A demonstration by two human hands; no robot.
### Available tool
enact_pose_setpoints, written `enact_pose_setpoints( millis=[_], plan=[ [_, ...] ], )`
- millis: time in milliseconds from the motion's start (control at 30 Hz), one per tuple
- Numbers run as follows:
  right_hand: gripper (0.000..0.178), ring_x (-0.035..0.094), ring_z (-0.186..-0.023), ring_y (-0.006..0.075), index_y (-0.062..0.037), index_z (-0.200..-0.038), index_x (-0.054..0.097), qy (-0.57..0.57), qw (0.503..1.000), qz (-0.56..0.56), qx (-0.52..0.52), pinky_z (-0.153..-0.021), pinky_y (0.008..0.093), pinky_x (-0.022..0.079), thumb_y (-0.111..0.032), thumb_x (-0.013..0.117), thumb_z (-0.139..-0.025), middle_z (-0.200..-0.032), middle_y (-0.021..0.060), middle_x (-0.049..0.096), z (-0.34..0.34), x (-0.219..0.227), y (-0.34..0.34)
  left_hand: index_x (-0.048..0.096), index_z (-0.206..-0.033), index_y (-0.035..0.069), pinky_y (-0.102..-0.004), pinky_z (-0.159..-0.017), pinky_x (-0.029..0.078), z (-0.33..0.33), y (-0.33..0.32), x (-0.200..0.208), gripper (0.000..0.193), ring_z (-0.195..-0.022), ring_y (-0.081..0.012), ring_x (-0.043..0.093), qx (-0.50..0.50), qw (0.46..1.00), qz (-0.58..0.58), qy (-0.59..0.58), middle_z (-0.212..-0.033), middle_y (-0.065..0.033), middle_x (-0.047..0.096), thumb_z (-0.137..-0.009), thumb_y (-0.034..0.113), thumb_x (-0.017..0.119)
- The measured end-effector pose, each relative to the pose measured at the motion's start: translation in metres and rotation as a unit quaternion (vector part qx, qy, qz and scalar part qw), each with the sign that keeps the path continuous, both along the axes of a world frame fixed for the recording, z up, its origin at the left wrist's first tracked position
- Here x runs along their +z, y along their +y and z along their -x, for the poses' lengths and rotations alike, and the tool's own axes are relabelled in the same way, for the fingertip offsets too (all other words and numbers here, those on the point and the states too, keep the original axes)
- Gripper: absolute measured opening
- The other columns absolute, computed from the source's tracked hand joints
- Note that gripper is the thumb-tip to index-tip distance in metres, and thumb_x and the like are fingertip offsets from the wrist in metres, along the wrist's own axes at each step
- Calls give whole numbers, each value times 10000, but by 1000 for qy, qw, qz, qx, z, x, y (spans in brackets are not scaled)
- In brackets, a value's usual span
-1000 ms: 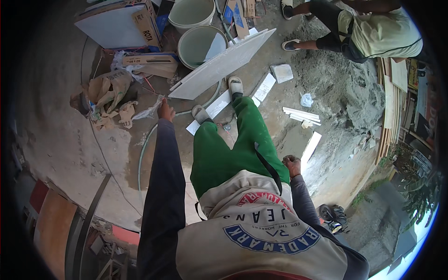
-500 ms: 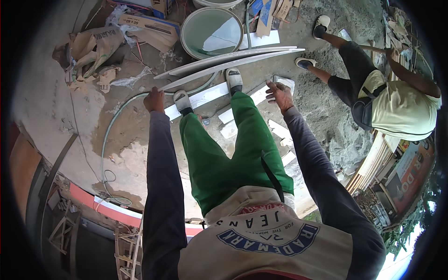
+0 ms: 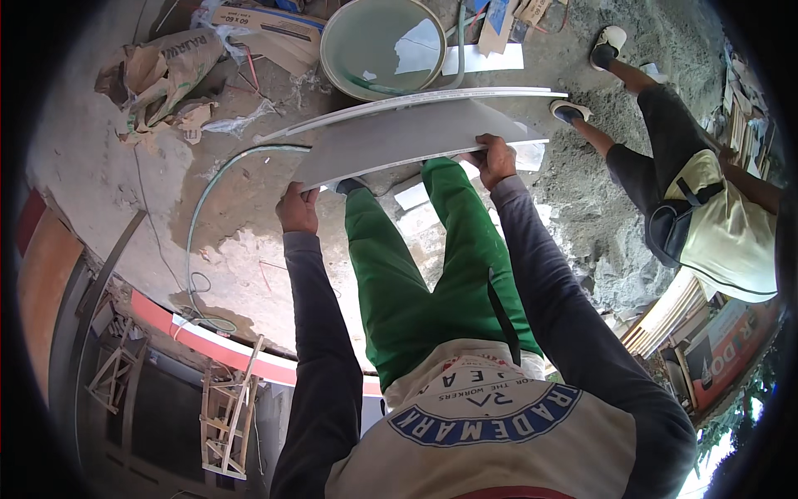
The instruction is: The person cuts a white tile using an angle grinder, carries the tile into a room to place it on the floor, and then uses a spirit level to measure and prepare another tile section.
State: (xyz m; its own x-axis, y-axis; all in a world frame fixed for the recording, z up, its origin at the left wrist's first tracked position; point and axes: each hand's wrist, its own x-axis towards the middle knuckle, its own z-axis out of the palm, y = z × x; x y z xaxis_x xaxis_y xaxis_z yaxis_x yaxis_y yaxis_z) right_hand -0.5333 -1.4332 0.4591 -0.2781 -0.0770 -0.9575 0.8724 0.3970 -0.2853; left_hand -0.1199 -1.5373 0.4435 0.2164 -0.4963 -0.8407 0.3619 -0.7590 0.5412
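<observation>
Surroundings beyond the grip: a round bucket of pale water stands just past the far edge of the held tile, with a green hose curving from it down past the left hand across the concrete floor.
Off to the left of the left hand: crumpled paper cement sacks lie on the floor, well apart from the tile.
Off to the right of the right hand: another person in dark trousers and a pale shirt crouches on the sandy ground, their sandalled foot close to the tile's right end; whether it touches cannot be told.
Under the grip: white tile offcuts lie on the ground below the tile, between the person's green trouser legs.
In the way: nothing lies between the two hands except the tile itself.
Tile: a large grey tile, long and flat, is held off the ground in front of the legs, tilted so its right end sits higher.
Left hand: the left hand closes around the tile's lower left corner, fingers curled under the near edge.
Right hand: the right hand clamps the near edge toward the right end, fingers wrapped over it.
</observation>
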Motion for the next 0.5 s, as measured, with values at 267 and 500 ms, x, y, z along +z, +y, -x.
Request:
enact_pose_setpoints(
  millis=[267,500],
  plan=[
    [317,678,-920,348,134,-1146,561,47,997,56,14,-773,459,634,-56,590,-893,-1063,242,644,64,-13,22,578,-1176,-117,-432,-962,585,62,-14,5,314,-1097,-316,685,-17,999,-4,29,-1216,-209,654,-910,40,628],
    [406,719,-916,368,116,-1219,505,16,989,90,115,-786,421,618,-205,495,-971,-1088,270,680,103,-14,-18,562,-1149,-141,-401,-978,595,103,-46,1,358,-1083,-291,681,-23,993,66,99,-1165,-194,652,-988,159,672]
  ],
)
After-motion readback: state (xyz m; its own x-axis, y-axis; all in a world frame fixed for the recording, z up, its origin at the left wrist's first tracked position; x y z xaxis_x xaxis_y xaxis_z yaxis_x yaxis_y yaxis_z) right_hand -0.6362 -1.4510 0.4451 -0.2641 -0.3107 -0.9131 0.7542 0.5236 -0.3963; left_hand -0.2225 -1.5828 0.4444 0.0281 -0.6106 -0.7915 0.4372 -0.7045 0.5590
